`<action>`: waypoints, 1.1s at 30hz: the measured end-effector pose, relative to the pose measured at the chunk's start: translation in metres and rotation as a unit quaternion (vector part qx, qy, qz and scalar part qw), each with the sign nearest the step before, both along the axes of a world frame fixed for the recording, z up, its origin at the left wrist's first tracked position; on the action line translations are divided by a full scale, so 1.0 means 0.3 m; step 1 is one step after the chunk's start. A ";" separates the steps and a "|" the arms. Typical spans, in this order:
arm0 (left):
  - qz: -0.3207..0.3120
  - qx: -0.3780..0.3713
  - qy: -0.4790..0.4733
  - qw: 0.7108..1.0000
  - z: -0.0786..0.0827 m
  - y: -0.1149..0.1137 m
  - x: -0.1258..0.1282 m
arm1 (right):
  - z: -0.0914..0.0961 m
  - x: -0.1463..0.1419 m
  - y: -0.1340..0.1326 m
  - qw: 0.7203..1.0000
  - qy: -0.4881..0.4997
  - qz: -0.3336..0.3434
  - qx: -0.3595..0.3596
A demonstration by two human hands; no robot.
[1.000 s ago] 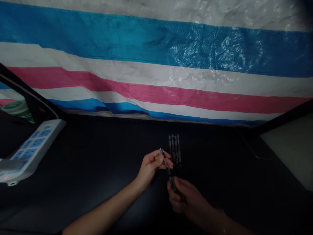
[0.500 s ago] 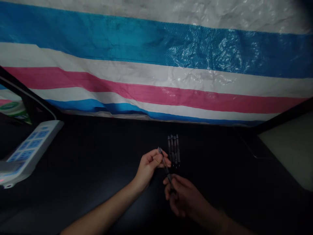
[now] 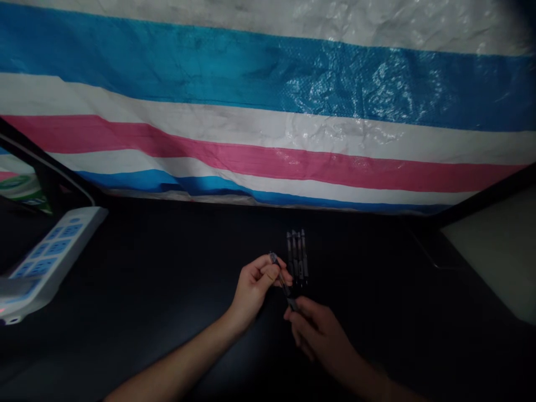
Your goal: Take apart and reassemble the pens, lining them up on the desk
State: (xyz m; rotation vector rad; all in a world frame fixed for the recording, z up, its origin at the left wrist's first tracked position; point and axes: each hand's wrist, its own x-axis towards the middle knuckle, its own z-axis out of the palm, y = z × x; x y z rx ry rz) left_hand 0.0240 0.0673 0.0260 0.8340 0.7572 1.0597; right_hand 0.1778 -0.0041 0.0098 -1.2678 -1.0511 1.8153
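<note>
My left hand (image 3: 256, 287) pinches the upper end of a slim dark pen (image 3: 283, 280) between thumb and fingers, with its small metal-looking tip showing above them. My right hand (image 3: 320, 335) has its fingertips around the pen's lower end, which is hidden behind them. Just beyond both hands, several similar dark pens (image 3: 297, 258) lie side by side on the black table (image 3: 167, 268), close to my left fingertips but apart from them.
A white power strip (image 3: 54, 257) with blue-marked sockets lies at the table's left side. A blue, white and pink striped tarpaulin (image 3: 268, 111) hangs along the far edge. A pale panel (image 3: 494, 262) fills the right corner.
My right hand has moved up the pen toward my left hand, and its fingers have shifted. The left hand still holds the pen, and the row of pens has not visibly moved.
</note>
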 end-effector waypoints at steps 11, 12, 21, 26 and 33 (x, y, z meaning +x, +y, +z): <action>-0.002 -0.009 0.013 1.000 0.007 0.005 0.001 | 0.001 -0.005 0.011 0.999 0.036 0.023 -0.013; 0.002 0.010 0.030 0.999 0.009 0.004 0.000 | 0.002 -0.006 0.010 1.000 -0.020 0.001 0.023; -0.119 -0.076 -0.128 0.982 0.002 0.015 -0.008 | -0.011 0.027 0.005 0.945 0.258 0.144 -0.141; -0.138 -0.088 -0.171 0.972 0.002 0.022 -0.008 | -0.053 0.034 -0.019 0.922 0.318 0.141 -0.171; -0.151 -0.081 -0.176 0.969 -0.004 0.025 -0.014 | -0.073 0.019 -0.021 0.918 0.342 0.128 -0.153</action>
